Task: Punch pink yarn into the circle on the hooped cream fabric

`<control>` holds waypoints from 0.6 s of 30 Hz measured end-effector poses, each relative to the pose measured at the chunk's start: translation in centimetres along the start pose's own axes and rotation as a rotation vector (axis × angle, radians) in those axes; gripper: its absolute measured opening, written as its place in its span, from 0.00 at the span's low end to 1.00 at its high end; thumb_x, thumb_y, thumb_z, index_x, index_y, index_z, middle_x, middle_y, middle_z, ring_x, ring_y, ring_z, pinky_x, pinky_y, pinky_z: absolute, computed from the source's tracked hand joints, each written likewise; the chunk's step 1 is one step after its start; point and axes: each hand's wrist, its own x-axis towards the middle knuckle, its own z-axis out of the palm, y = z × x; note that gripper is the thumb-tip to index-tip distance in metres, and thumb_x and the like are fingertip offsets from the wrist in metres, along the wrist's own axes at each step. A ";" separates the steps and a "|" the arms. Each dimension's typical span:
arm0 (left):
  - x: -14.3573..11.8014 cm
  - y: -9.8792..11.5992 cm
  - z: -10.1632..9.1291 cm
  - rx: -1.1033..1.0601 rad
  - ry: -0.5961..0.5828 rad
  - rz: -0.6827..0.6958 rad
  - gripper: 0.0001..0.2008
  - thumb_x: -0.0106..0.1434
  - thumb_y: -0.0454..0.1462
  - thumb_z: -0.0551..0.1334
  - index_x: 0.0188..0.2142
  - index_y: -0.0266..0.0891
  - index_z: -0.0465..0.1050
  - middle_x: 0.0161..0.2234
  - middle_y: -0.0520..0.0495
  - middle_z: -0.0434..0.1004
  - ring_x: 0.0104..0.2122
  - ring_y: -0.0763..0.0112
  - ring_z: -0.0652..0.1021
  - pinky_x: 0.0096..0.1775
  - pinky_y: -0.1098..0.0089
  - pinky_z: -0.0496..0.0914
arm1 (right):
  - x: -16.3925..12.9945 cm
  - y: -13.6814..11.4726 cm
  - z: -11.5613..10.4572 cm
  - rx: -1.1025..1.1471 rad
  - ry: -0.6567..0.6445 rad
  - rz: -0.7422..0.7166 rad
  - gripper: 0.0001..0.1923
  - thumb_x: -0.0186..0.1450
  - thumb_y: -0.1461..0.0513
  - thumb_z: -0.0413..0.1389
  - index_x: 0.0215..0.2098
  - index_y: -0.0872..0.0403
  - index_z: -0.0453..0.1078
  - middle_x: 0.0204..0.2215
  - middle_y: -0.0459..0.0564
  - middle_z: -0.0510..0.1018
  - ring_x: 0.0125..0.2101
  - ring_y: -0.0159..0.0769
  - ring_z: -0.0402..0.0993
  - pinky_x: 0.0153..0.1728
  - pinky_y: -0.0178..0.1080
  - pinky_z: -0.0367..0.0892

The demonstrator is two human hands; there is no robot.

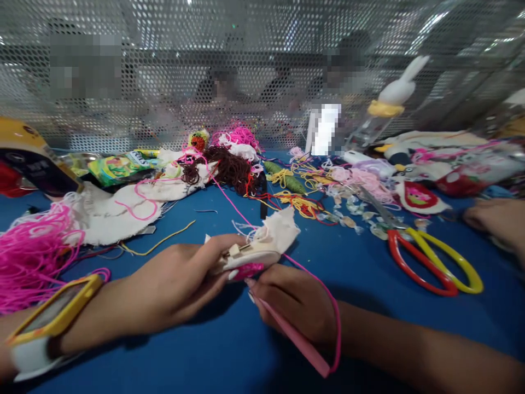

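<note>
My left hand, a yellow-framed watch on its wrist, is closed around a small embroidery hoop stretched with white cloth. A brass screw shows at the hoop's edge, and bright pink stitching covers part of its underside. Just right of the hoop, my right hand grips a pink-handled punch needle, its tip close to the stitching. Pink yarn loops from the handle's end up over the right wrist and back behind the hoop.
Scissors with red and yellow handles lie at right. Pink yarn is heaped at left beside white cloth. Farther back are yarn bundles, wrapped candies and a bottle. Another person's hand rests at the right edge.
</note>
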 end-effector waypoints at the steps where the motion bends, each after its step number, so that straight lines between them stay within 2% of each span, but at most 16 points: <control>1: 0.0 -0.5 0.6 -0.027 0.016 -0.006 0.21 0.66 0.36 0.53 0.57 0.50 0.51 0.39 0.48 0.76 0.28 0.68 0.76 0.28 0.71 0.67 | -0.1 0.2 0.1 -0.014 -0.011 0.007 0.09 0.65 0.67 0.48 0.31 0.55 0.70 0.22 0.48 0.73 0.22 0.30 0.67 0.24 0.32 0.66; 4: 0.4 -2.5 2.5 -0.165 0.129 -0.082 0.19 0.66 0.37 0.53 0.56 0.47 0.52 0.44 0.47 0.73 0.34 0.68 0.75 0.35 0.71 0.68 | -0.4 1.0 0.6 -0.111 0.070 -0.020 0.08 0.64 0.67 0.49 0.37 0.57 0.70 0.27 0.52 0.74 0.26 0.34 0.69 0.27 0.36 0.68; 7: 0.7 -3.7 3.6 -0.348 0.196 -0.169 0.17 0.67 0.39 0.53 0.54 0.45 0.53 0.37 0.49 0.72 0.31 0.71 0.72 0.33 0.72 0.69 | -0.5 1.7 1.1 -0.142 0.146 -0.026 0.08 0.62 0.68 0.50 0.38 0.56 0.70 0.28 0.52 0.75 0.28 0.35 0.70 0.29 0.36 0.69; 14: 1.3 -3.6 3.7 -0.658 0.136 -0.266 0.13 0.67 0.42 0.53 0.49 0.43 0.56 0.28 0.54 0.65 0.22 0.77 0.68 0.24 0.77 0.67 | -0.7 1.7 1.2 -0.022 0.142 0.029 0.09 0.62 0.68 0.52 0.41 0.54 0.68 0.30 0.51 0.75 0.30 0.35 0.72 0.31 0.37 0.68; 18: 1.5 -3.8 4.0 -0.778 0.150 -0.300 0.15 0.66 0.43 0.55 0.49 0.42 0.56 0.27 0.55 0.64 0.21 0.78 0.68 0.22 0.77 0.66 | -0.5 1.6 0.9 0.017 0.121 0.094 0.10 0.63 0.66 0.51 0.43 0.53 0.68 0.31 0.50 0.75 0.30 0.33 0.71 0.32 0.36 0.68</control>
